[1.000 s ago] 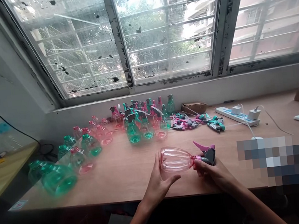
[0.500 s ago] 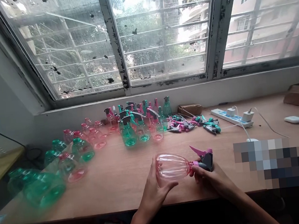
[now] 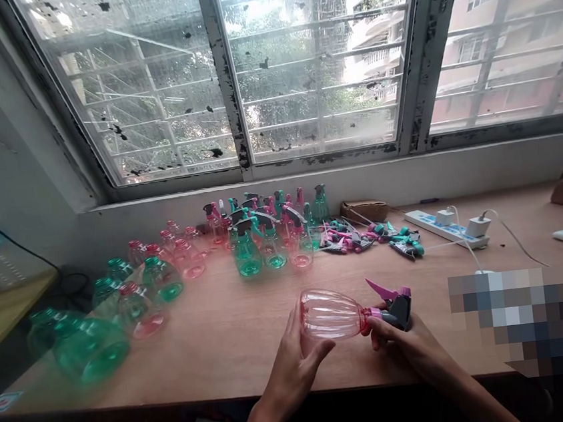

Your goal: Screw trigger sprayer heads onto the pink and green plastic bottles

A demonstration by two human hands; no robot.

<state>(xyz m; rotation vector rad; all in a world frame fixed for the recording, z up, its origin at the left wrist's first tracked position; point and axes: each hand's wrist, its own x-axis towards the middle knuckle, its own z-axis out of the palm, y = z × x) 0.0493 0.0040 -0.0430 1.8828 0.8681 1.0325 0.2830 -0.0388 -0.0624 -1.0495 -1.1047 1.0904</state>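
A clear pink spray bottle (image 3: 330, 314) lies sideways between my hands, just above the front of the table. My left hand (image 3: 296, 354) is wrapped round its base end, with the thumb along the near side. At the other end sits a pink and black spray head (image 3: 395, 308), its pink trigger pointing up. My right hand (image 3: 400, 334) grips at the collar where the head meets the bottle neck; some of its fingers are hidden behind the head.
Headless green bottles (image 3: 92, 348) and pink bottles (image 3: 143, 309) stand at the left. Several bottles with spray heads (image 3: 248, 248) are grouped at the back, beside a pile of loose spray heads (image 3: 349, 236). A power strip (image 3: 444, 229) and a brown pouch (image 3: 365, 211) lie farther right.
The whole view has shifted slightly, so the scene sits a little farther right. Both hands keep their hold on the spray bottle, which looks nearly the same in pose.
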